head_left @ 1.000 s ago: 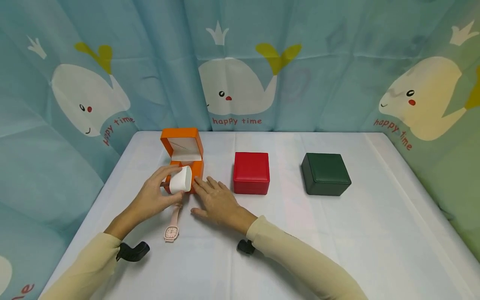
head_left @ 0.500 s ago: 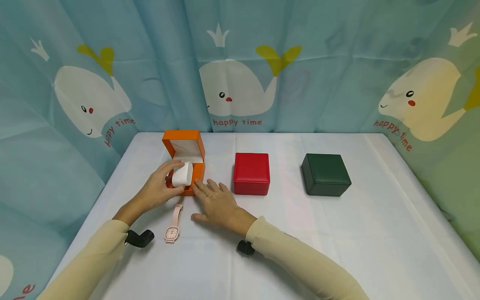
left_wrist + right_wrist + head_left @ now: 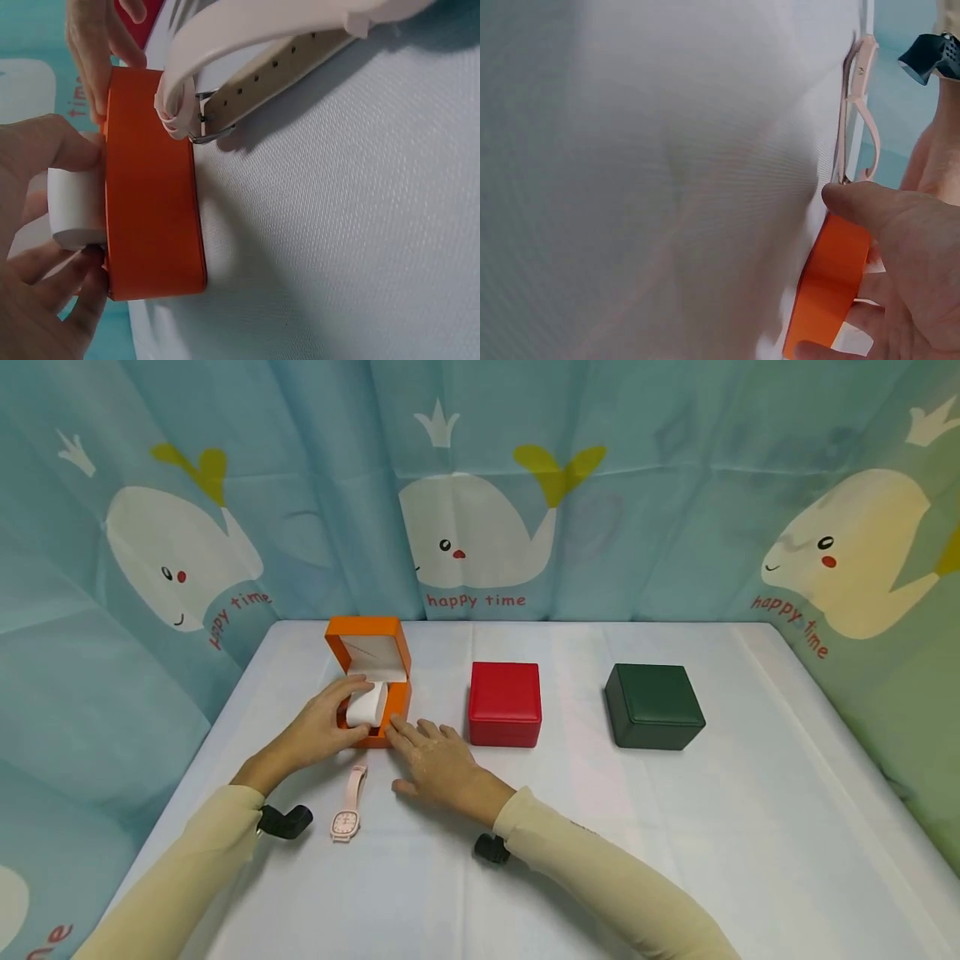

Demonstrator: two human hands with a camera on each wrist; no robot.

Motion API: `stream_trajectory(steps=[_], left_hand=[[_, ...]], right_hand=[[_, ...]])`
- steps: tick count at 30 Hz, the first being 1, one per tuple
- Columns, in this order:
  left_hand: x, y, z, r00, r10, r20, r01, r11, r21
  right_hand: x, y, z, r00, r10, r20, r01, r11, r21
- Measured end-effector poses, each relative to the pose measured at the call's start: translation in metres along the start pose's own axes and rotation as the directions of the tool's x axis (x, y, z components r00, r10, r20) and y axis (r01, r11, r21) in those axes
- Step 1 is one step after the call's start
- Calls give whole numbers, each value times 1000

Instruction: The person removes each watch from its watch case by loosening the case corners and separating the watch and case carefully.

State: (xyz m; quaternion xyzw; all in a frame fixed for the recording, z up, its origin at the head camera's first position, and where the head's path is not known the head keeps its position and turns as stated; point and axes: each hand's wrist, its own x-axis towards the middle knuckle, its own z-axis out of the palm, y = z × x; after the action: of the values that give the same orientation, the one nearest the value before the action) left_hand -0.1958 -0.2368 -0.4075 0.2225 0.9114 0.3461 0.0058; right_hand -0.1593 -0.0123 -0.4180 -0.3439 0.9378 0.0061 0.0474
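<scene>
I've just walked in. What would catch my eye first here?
Probably the open orange box on the left, where the left hand grips a white cushion and the right hand touches the box. To its right stand a red box and a green box, both closed; a pink watch lies in front of it. Behind hangs a blue curtain printed with white whales.

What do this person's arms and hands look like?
The left hand and right hand are gloveless. The left sleeve and right sleeve are long and cream; the right bears a dark marking, too small to read. A black device shows near each wrist.
</scene>
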Motion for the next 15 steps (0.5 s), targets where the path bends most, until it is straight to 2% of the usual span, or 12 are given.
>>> stream_trajectory(steps=[4,15], left_hand=[[3,0,-1,999,5,33,-6,1000,17],[10,5,-1,995,-45,89,39,996,75]], right_hand=[[1,0,0,1000,2,3,-2,1000,-11],[-1,-2,-1,1000,3,-8,-3,1000,-20]])
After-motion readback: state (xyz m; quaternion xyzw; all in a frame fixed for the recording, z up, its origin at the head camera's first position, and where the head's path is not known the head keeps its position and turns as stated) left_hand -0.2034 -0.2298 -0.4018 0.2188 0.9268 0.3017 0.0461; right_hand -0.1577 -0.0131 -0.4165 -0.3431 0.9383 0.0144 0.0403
